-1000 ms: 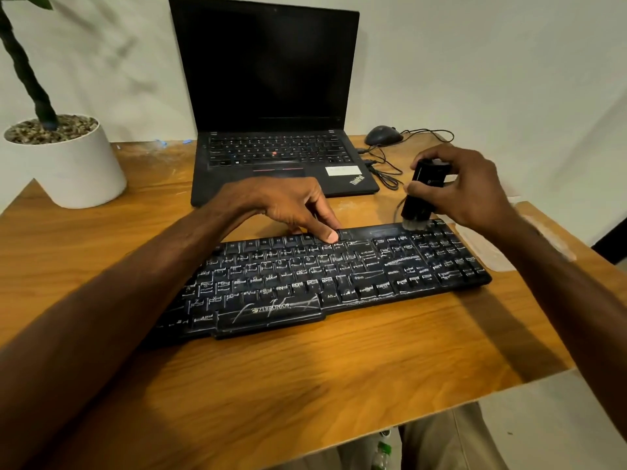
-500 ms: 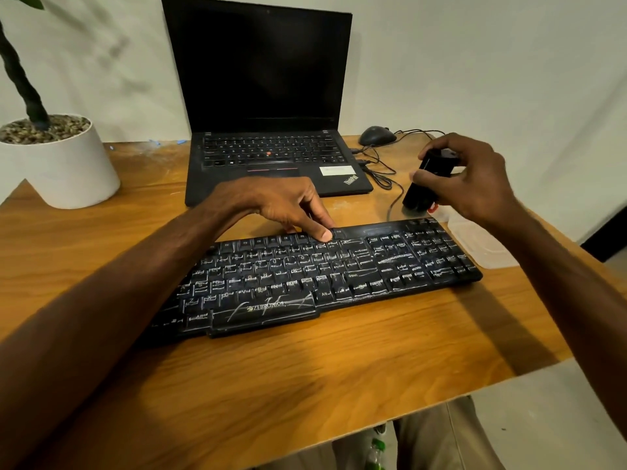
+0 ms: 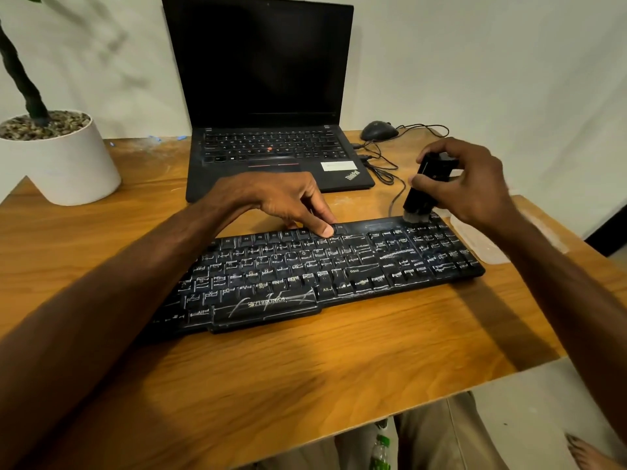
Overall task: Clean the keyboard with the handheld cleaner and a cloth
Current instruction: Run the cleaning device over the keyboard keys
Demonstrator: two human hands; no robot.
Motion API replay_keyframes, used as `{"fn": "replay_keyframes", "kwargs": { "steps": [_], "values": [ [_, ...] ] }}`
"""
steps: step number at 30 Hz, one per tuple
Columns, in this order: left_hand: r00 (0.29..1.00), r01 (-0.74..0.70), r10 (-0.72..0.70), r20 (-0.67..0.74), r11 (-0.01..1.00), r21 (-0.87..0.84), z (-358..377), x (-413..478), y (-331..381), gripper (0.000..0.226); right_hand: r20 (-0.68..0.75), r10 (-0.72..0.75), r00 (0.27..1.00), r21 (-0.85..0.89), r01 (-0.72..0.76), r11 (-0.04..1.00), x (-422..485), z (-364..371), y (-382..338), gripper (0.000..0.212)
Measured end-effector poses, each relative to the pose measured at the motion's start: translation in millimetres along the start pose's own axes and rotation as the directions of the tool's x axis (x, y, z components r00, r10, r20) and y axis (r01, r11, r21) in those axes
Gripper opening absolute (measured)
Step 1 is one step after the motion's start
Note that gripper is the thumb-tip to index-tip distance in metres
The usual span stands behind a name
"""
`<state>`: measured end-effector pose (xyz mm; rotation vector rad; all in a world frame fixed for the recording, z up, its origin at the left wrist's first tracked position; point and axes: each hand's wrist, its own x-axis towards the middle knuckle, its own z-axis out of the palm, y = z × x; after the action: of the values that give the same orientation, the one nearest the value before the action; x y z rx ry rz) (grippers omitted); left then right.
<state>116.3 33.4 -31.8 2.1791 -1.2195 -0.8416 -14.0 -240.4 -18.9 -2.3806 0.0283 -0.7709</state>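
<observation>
While white dust streaks cover most of the keyboard [image 3: 319, 269], cleaning looks barely begun — cloth [image 3: 478, 239], probably the pale sheet under the right wrist, lies unused. Right hand [image 3: 475, 184] is wrapped around the handheld cleaner [image 3: 428, 188], nozzle on the top-right keys. Left hand [image 3: 281, 201] is half-curled — 1 fingertip presses the top key row.

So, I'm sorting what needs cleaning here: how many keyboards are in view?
2. The black keyboard lies on the table under both hands; the other is built into the open laptop behind it. None seems hidden.
</observation>
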Motion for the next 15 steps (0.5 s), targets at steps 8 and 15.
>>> {"fn": "replay_keyframes", "kwargs": {
  "steps": [8,15],
  "values": [
    [1.000,0.007,-0.007,0.000,1.000,0.007,0,2,0,0.032,-0.053,-0.003,0.999,0.011,0.003,1.000,-1,1,8,0.030],
    [1.000,0.022,-0.022,-0.013,0.999,0.026,-1,1,3,0.033,-0.050,0.037,0.998,0.023,-0.035,0.999,-1,1,13,0.032]
  ]
}}
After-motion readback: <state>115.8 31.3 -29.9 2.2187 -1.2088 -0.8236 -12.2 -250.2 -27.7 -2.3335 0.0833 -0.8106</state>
